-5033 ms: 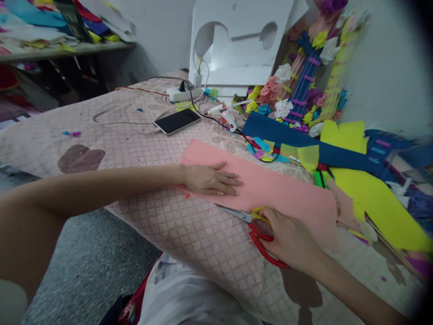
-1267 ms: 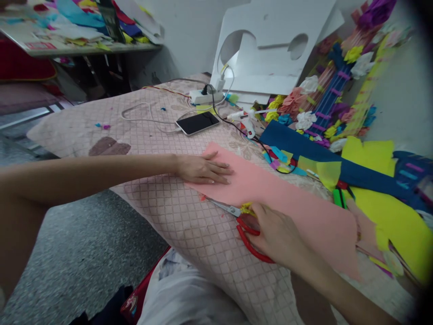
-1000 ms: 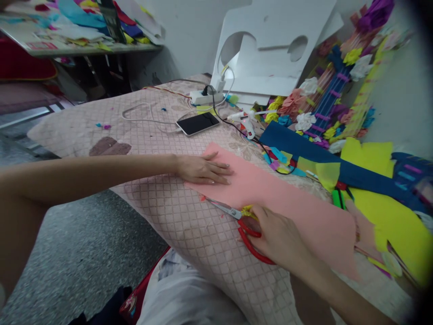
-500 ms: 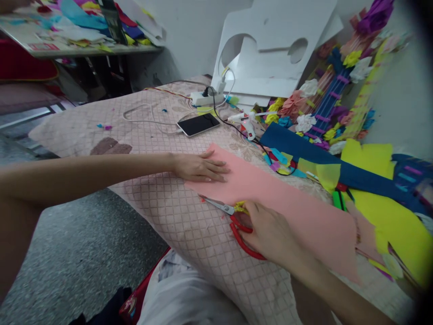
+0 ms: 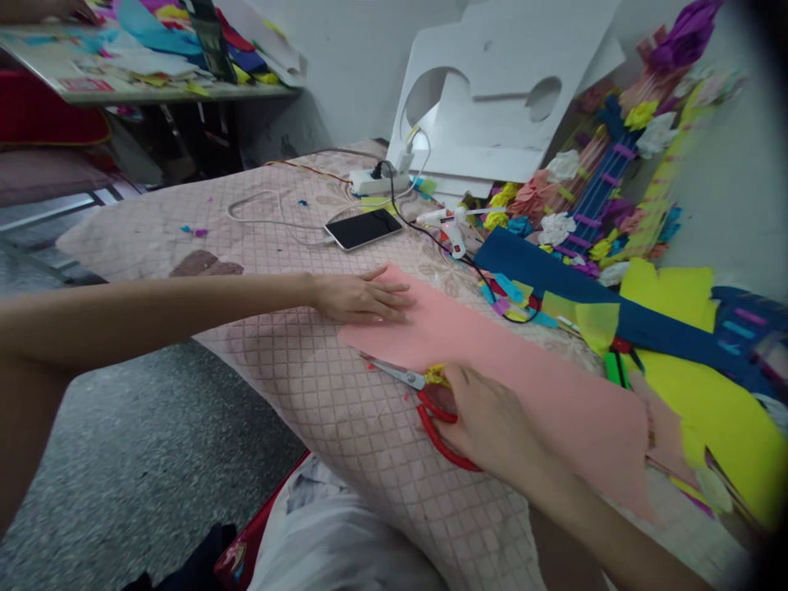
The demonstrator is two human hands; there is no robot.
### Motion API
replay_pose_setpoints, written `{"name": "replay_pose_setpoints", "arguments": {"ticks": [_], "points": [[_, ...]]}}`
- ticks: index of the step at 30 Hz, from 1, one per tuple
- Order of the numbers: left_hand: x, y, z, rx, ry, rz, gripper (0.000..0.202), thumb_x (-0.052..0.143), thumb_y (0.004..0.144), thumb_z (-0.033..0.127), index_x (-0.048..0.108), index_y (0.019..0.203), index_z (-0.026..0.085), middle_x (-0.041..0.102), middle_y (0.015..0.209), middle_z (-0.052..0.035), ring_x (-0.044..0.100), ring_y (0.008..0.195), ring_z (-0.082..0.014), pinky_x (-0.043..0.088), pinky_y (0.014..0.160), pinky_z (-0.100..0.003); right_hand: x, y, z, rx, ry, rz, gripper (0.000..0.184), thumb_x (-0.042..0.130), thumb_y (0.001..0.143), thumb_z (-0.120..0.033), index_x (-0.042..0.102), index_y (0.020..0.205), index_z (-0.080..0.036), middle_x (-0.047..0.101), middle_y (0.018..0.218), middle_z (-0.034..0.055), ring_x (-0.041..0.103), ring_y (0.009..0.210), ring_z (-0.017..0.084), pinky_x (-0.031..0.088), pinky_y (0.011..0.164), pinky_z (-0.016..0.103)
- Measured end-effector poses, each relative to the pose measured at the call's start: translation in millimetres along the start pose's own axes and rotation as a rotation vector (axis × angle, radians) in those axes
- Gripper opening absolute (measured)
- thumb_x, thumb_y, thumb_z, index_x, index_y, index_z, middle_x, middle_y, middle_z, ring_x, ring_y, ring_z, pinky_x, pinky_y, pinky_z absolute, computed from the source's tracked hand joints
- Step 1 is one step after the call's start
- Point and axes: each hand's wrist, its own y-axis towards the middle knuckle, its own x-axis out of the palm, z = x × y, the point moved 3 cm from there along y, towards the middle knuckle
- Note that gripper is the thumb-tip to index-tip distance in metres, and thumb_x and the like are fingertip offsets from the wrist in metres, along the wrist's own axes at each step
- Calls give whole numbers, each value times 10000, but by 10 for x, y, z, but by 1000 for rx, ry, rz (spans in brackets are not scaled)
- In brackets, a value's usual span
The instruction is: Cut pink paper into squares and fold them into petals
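Observation:
A long sheet of salmon-pink paper [image 5: 492, 353] lies across the table at a slant. My left hand [image 5: 363, 297] rests flat on its far left end, fingers stretched out and holding nothing. My right hand [image 5: 492, 414] is closed round the scissors [image 5: 446, 450], which have red handles and a yellow wrapping near the pivot. Their blades point left along the sheet's near edge; whether paper sits between them I cannot tell. Tiny red scraps lie by the blades.
Beyond the sheet lie a phone [image 5: 363, 228] on a white cable, a power strip [image 5: 378, 180] and a glue gun [image 5: 452, 230]. Blue paper [image 5: 591, 300], yellow paper [image 5: 720, 410] and paper flowers [image 5: 557, 226] crowd the right. White cut-out board [image 5: 505, 49] leans on the wall. A person's hand shows top left.
The view has shifted very slightly. Both hands, the scissors and the pink paper stay in nearly the same places.

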Motion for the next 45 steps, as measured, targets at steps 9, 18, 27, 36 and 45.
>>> {"name": "replay_pose_setpoints", "arguments": {"ticks": [9, 18, 27, 36, 45], "points": [[33, -21, -30, 8, -8, 4, 445, 394, 941, 304, 418, 1378, 383, 348, 1494, 44, 186, 1429, -204, -63, 1157, -444, 18, 85, -63, -52, -53, 4, 202, 561, 819, -365, 482, 904, -199, 669, 853, 67, 638, 769, 252, 339, 581, 304], [26, -32, -23, 32, 20, -7, 456, 348, 959, 322, 374, 1414, 344, 289, 1520, 14, 152, 1437, -211, -70, 1157, -447, 7, 59, -40, -37, -21, 5, 219, 587, 804, -344, 483, 937, -204, 674, 874, 54, 653, 785, 244, 331, 567, 290], [33, -62, -83, -38, 74, -67, 466, 300, 967, 356, 340, 1432, 341, 231, 1543, 28, 81, 1450, -217, -124, 1137, -461, 28, 155, -129, -46, -36, 38, 234, 575, 809, -400, 482, 883, -198, 664, 841, 59, 642, 773, 249, 330, 575, 301], [59, -68, -103, -30, 95, -49, 470, 300, 966, 333, 327, 1435, 352, 222, 1542, 38, 97, 1448, -213, -119, 1140, -454, 4, 186, -130, -75, -87, 8, 271, 620, 799, -421, 501, 903, -200, 683, 836, 54, 656, 730, 236, 290, 517, 282], [61, -62, -91, -67, 97, -75, 474, 267, 968, 357, 306, 1440, 368, 196, 1548, 68, 81, 1452, -184, -151, 1133, -393, -3, 280, -225, -65, -58, 36, 285, 605, 790, -435, 507, 903, -193, 672, 849, 59, 647, 784, 255, 361, 574, 307]]}}
